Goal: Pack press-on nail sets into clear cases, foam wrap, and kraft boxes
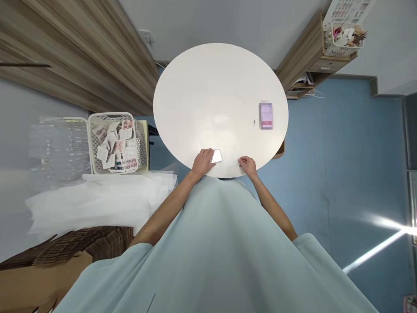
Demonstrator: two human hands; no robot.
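At the near edge of the white round table [215, 95], my left hand [202, 161] grips the left side of a small, bright white rectangle [216, 156] with rounded corners. It may be a phone or a card; glare hides its surface. Fingers rest along its upper left, and the thumb is at its lower edge. To the right, apart from the rectangle, my right hand [248, 165] rests on the tabletop with its fingers curled and pinched together. Whatever might be between those fingertips is too small to make out.
A blurred-out purple rectangle [266, 115] lies on the table's right side, beside a small dark mark [254, 123]. Left of the table stands a white basket [140, 143] of packets. White sheets [97, 204] and cardboard [42, 278] are below it. A wooden cabinet [301, 56] stands back right.
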